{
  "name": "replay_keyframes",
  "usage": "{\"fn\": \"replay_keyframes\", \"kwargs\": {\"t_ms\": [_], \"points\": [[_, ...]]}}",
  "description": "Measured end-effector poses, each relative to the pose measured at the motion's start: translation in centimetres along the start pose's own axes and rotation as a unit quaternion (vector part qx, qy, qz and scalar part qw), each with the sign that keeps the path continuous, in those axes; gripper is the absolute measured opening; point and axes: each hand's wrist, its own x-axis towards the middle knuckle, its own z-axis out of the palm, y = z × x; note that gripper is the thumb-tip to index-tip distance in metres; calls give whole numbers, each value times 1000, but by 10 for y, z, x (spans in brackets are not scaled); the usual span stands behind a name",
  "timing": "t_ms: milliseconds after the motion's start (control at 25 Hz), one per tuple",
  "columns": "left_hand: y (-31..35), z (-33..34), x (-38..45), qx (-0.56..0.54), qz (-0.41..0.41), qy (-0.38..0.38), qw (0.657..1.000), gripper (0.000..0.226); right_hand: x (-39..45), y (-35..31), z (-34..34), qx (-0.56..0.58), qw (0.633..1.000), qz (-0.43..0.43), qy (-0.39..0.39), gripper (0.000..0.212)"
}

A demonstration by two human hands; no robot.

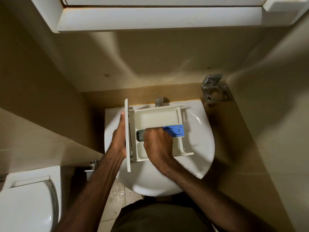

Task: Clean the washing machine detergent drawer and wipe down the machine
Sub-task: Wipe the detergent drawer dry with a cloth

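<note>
A cream detergent drawer [157,117] hangs over a white washbasin [200,139], its front panel pointing left. My left hand [119,141] grips that front panel from the left side, thumb along its edge. My right hand [158,143] is curled inside the middle compartment, its fingers down on a dark grey-green thing [140,135] that is mostly hidden; I cannot tell what it is. A blue insert [175,130] lies at the right end of that compartment, just beyond my knuckles. No washing machine is in view.
A chrome tap [158,101] stands behind the drawer. A metal holder [215,91] is fixed to the wall at the right. A white toilet [28,203] sits at the lower left, and a white cabinet [158,19] hangs overhead. Tiled walls close in on both sides.
</note>
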Motion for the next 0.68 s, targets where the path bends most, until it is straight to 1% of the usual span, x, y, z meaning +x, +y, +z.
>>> {"fn": "replay_keyframes", "kwargs": {"t_ms": [80, 120, 160, 200, 240, 320, 360, 400, 480, 560, 600, 680], "points": [[1, -3, 4, 1, 18, 17, 1000, 77, 1, 3, 5, 97, 995, 20, 22, 15], [2, -5, 7, 6, 20, 23, 1000, 80, 2, 4, 6, 141, 989, 27, 25, 17], [1, -7, 8, 11, 15, 29, 999, 84, 4, 7, 6, 156, 987, 20, 11, 18], [1, -7, 8, 10, 11, 33, 999, 87, 4, 9, 6, 104, 994, -4, 13, 17], [0, -6, 7, 6, 8, 35, 999, 87, 3, 10, -1, 14, 1000, -24, 4, 17], [0, -2, 4, -5, 5, 30, 1000, 85, 2, 13, -15, -146, 989, -13, -1, 23], [0, -3, 4, -12, 8, 26, 1000, 83, 2, 13, -18, -178, 983, -31, -24, 21], [2, -1, 1, -18, 10, 24, 1000, 81, 3, 14, -16, -187, 981, -45, -38, 22], [3, 1, 0, -20, 3, 17, 1000, 77, 5, 13, -10, -147, 987, -34, -52, 23], [4, 4, -3, -22, -9, -7, 1000, 72, 0, 10, 0, -81, 997, 2, -1, 22], [2, 4, -3, -19, -10, -10, 1000, 72, -4, 7, 5, -29, 999, 26, 17, 29], [-3, 4, -1, -14, -19, -3, 1000, 77, -10, 6, 16, 66, 996, 68, 4, 45]]}}
